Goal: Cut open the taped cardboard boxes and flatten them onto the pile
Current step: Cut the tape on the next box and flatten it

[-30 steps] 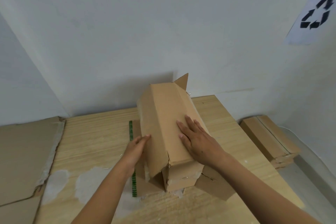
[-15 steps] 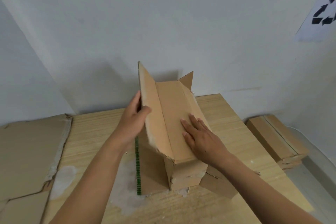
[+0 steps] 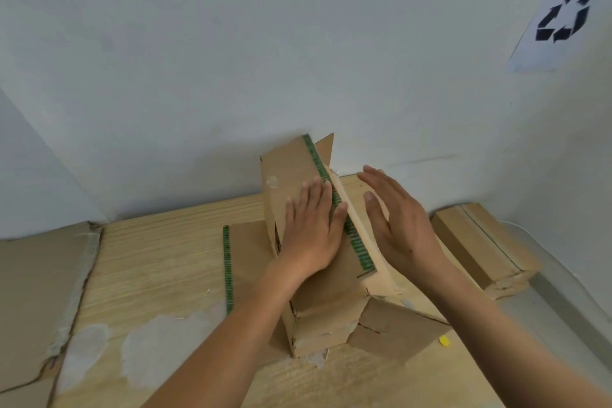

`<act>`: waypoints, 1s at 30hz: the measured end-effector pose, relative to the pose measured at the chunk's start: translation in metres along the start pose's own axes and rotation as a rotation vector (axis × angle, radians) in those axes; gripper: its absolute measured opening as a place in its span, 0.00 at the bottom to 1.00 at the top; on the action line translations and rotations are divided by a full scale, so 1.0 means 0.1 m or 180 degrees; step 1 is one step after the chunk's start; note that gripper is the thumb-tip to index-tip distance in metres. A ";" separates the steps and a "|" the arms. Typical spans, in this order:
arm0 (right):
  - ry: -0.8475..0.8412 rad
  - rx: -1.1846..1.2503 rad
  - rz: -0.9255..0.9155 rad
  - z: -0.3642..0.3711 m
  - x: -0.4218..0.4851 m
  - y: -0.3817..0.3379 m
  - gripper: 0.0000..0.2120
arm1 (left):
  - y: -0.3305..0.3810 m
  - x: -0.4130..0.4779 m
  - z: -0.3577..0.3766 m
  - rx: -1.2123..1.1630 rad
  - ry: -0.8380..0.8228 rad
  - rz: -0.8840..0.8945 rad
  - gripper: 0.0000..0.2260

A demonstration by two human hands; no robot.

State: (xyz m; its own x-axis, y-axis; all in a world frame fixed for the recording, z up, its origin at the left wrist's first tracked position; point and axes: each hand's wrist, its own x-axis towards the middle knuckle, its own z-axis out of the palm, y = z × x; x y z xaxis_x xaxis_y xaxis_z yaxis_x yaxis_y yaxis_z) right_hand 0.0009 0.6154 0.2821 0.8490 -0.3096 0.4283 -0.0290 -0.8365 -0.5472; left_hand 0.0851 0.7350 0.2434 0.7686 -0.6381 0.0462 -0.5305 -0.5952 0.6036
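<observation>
On the left we see flat brown cardboard sheets [image 3: 36,291] lying by the light wooden table [image 3: 159,262]. In the middle of the table stands the long brown cardboard box [image 3: 328,305], its loose flaps spread out at the bottom. The left hand [image 3: 309,235] lies flat on the box's top side, next to a green striped edge [image 3: 318,162], fingers straight and close together. The right hand [image 3: 397,228] is just beside the box, fingers straight, holding nothing. Further right, a shut brown box [image 3: 480,248] sits on the floor.

soft even light | faint shadows | slight motion blur | wide-angle edge bending
</observation>
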 end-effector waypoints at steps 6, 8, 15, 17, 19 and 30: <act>-0.1149 -0.0348 -0.0279 0.34 0.15 -0.14 0.21 | -0.24 0.01 -0.04 0.0097 0.0115 0.0403 0.21; -0.1356 -0.0247 -0.0199 0.47 0.21 -0.17 0.22 | -0.29 0.03 -0.10 -0.0498 0.0233 0.0467 0.20; -0.1842 -0.1047 -0.0304 0.66 0.27 -0.04 0.29 | -0.76 -0.02 -0.33 -0.1342 0.0991 -0.0117 0.18; -0.1935 -0.1167 -0.0314 0.69 0.26 -0.04 0.37 | -0.92 0.01 -0.33 -0.1273 0.1155 -0.0299 0.19; -0.2012 -0.1148 -0.0263 0.71 0.27 -0.04 0.40 | -1.05 0.09 -0.32 -0.1150 0.1120 -0.0493 0.20; -0.2114 -0.1150 -0.0183 0.72 0.25 -0.03 0.34 | -1.21 0.45 -0.27 -0.1144 0.0563 -0.0256 0.32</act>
State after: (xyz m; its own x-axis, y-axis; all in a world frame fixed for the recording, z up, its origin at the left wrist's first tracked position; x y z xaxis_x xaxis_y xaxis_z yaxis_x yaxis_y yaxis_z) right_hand 0.0608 0.6427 0.2425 0.9904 -0.0194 -0.1366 -0.0492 -0.9746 -0.2186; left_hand 0.1938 0.7917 0.1936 0.8688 -0.4840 0.1048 -0.3315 -0.4113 0.8491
